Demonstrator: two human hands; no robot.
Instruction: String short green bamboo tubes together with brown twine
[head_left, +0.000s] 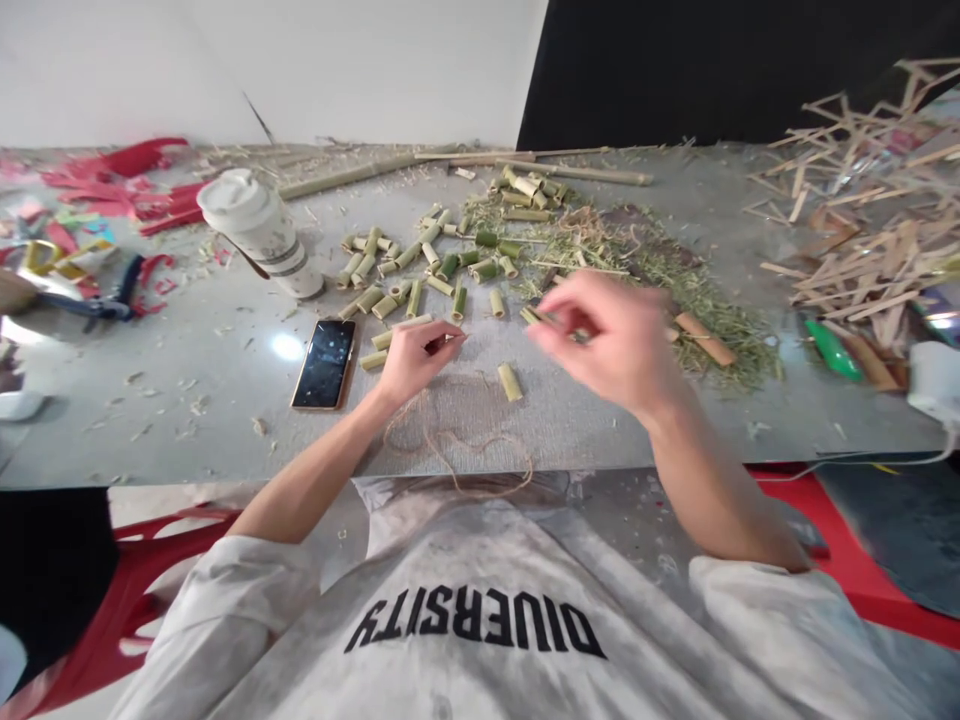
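Observation:
My left hand (421, 352) is pinched closed above the table, by short cut green tubes (375, 359); what its fingers hold is too small to make out. To the right, my right hand (604, 335) is raised and blurred, its fingers curled together; whatever they may hold cannot be made out. One short tube (509, 382) lies alone between and below the hands. A thin brown string (450, 465) curves over the table's front edge below my left hand. Several more tubes (405, 255) are scattered beyond the hands.
A phone (325, 364) and a lidded paper cup (259, 230) stand to the left on the grey table (217, 400). Pliers (105, 300) and red scraps (142, 160) are farther left. Green shavings (720, 320) and thin wooden sticks (862, 260) cover the right side.

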